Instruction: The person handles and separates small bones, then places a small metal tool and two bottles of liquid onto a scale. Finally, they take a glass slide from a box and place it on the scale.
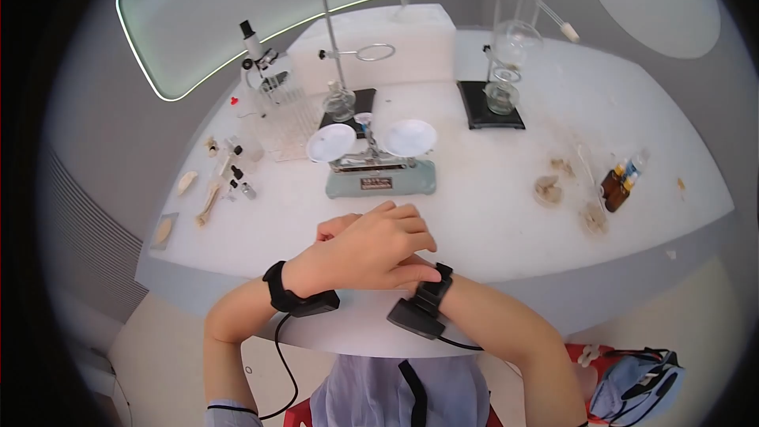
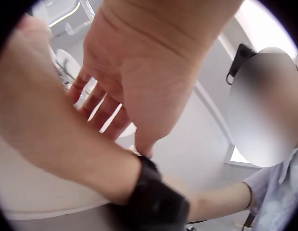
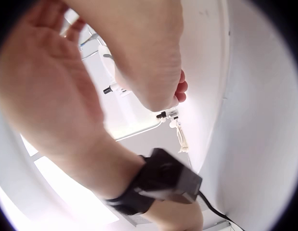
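My forearms cross at the wrists over the table's near edge. The left hand (image 1: 378,241) lies above the right wrist, its thumb at the black wristband (image 1: 432,291) there. In the left wrist view its fingers (image 2: 93,103) reach out past the right forearm. Beneath it, the right hand (image 1: 336,226) is mostly hidden. A few fingertips (image 3: 181,89) of that hand show in the right wrist view, with nothing seen in them. Another black band with a box and cable (image 1: 304,294) circles the left wrist. Just beyond the hands stands a green two-pan balance (image 1: 381,179).
Behind the balance are a ring stand (image 1: 330,24), a microscope (image 1: 254,51) and a tube rack (image 1: 292,119). At right sit a stand with glassware (image 1: 506,47), brown bottles (image 1: 617,190) and a round dish (image 1: 548,190). Small bottles (image 1: 237,174) lie left.
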A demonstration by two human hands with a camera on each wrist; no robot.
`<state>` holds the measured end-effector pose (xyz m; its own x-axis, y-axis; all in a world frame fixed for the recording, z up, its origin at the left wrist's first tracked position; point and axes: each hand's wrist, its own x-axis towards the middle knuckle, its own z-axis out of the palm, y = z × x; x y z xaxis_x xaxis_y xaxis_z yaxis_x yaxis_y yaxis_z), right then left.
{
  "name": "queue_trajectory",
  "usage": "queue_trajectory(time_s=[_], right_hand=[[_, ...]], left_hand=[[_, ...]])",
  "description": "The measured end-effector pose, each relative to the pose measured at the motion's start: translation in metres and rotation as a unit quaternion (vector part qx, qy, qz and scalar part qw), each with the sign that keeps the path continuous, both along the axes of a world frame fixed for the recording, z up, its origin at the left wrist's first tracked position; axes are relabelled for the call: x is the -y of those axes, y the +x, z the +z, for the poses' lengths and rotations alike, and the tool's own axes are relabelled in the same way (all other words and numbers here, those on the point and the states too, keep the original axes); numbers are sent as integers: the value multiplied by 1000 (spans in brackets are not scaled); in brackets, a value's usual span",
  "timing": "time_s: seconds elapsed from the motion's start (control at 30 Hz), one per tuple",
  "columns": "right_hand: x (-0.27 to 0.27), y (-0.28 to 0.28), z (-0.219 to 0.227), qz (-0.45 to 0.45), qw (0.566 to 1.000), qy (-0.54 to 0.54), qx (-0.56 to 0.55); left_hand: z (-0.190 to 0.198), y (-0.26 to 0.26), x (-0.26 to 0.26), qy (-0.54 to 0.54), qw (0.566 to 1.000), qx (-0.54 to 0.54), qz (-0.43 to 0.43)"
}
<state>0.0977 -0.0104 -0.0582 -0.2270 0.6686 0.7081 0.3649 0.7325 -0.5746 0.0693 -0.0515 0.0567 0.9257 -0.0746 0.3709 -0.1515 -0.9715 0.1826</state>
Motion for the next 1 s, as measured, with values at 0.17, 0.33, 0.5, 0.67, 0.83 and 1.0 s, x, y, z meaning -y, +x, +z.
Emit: queue_trajectory(time_s=[0.17,0.33,0.5,0.67,0.83,1.0], right_hand=[[17,18,-18,-1,1000,16,23],[34,40,-35,-8,999,6,38],[37,30,25,-38,997,-36,63],[45,27,40,-72,991,-106,32],[42,33,40,-20,995,-92,11],[45,36,43,51,928,-323,-178]], left_hand=[[-15,-35,-25,14,998,-42,54],[-21,-57,-46,-25,999,35,6],[-44,-70,-76,-384,923,17,23],[-66,-65,-82,-604,795,48,-21],[-66,-67,-89,-620,784,-19,-7],[-57,-66,-83,-644,764,-10,30]])
